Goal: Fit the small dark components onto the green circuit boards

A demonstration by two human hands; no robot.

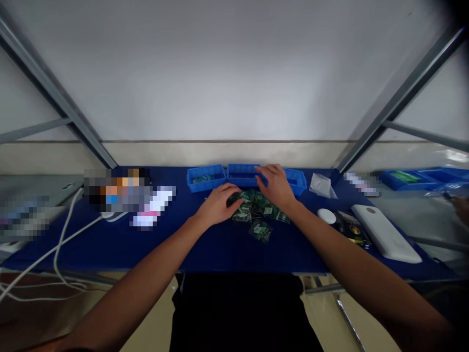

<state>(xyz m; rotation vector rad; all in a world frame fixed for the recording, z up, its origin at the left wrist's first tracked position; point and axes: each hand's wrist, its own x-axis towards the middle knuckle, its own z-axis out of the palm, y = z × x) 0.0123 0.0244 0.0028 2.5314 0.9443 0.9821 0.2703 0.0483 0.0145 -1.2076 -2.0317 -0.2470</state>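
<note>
A loose pile of small clear packets with green contents (261, 230) lies on the blue table in front of me. My left hand (220, 203) rests at the pile's left side, fingers curved and thumb apart, with packets showing in the gap. Over the right part of the pile, near the bins, my right hand (275, 186) hovers with thumb and fingers apart and nothing visible between them. Behind the hands stand three blue bins: a left bin (190, 182) with small pieces inside, a middle bin (240, 168), and a right bin (301, 181) partly hidden by my right hand.
To the right are clear plastic bags (321, 186), a round white object (326, 216), a dark printed packet (352, 229) and a long white device (386, 233). White cables (68, 237) run at left, near blurred items. Another person's hand (460, 209) shows at far right.
</note>
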